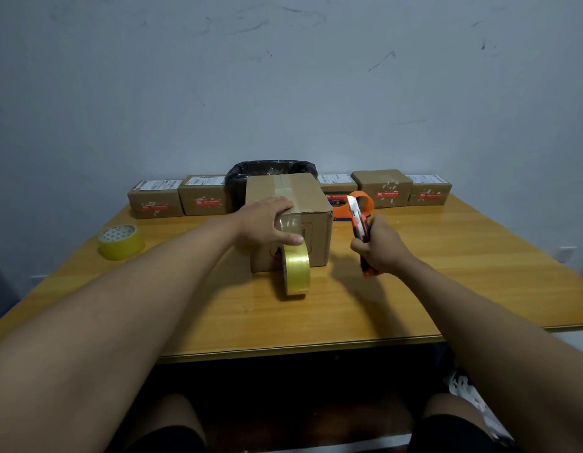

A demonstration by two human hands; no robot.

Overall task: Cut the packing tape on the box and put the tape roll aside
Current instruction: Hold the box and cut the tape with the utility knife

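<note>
One plain brown cardboard box (288,220), sealed along its top with clear tape, is seen at the middle of the yellow wooden table (447,273). A roll of yellowish clear packing tape (296,269) stands on edge against the box's near face, a strip of it running up that face. The left hand (267,220) is laid flat over the box's near top edge, fingers spread and the thumb pressed on the strip just above the roll. An orange-and-black utility knife (360,230) is gripped in the closed right hand (381,246), blade raised, just right of the box. One orange tape dispenser (358,206) lies behind the knife. A second yellow tape roll (121,241) lies flat, far left. Five small labelled cartons (154,199) are lined along the wall. One black-lined bin (270,170) stands behind the box; its contents cannot be told.
</note>
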